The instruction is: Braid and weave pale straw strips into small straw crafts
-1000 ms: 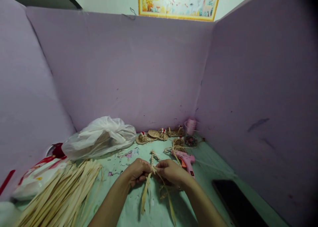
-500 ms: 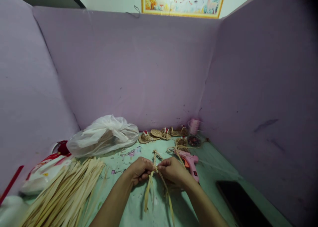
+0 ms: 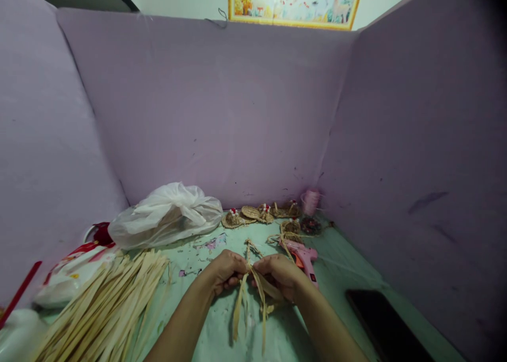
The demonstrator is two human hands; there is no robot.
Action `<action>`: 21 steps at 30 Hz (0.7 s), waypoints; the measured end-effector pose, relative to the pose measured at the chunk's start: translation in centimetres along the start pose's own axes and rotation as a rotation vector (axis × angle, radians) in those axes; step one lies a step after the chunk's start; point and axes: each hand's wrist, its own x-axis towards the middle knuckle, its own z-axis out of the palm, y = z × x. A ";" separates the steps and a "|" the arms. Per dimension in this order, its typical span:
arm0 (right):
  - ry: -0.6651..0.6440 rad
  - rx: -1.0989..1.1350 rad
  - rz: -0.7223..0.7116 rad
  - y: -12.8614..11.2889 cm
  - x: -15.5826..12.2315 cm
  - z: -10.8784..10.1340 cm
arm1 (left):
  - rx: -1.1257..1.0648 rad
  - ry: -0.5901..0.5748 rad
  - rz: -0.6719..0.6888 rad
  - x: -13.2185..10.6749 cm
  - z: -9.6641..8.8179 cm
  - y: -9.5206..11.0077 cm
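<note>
My left hand [image 3: 224,271] and my right hand [image 3: 282,275] meet over the green table top [image 3: 340,267], both pinched on a small bundle of pale straw strips [image 3: 253,293]. The strips cross between my fingertips; a braided end sticks up away from me and loose ends hang down toward me. Fingers of both hands are curled closed around the straw.
A pile of long straw strips [image 3: 103,309] lies at the left, with a white plastic bag [image 3: 166,214] and a red-and-white packet [image 3: 71,272] behind it. Several small woven straw pieces [image 3: 253,214] and a pink cup [image 3: 311,201] sit by the purple partition [image 3: 222,108]. A pink glue gun [image 3: 304,259] lies right of my hands; a black phone [image 3: 384,325] lies nearer right.
The camera view shifted slightly. My right hand has turned and pulled a strip across and down, so the loose ends now hang differently; both hands stay on the straw.
</note>
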 end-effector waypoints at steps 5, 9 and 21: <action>0.023 -0.003 0.052 0.4 0.6 0.4 | 0.024 -0.017 0.024 0.3 0.1 -0.4; 0.096 -0.041 0.007 0.7 0.8 0.7 | 0.049 0.024 0.039 0.1 0.4 -0.1; 0.288 -0.222 -0.123 1.3 1.3 1.1 | 0.413 0.160 0.036 -0.6 1.1 1.5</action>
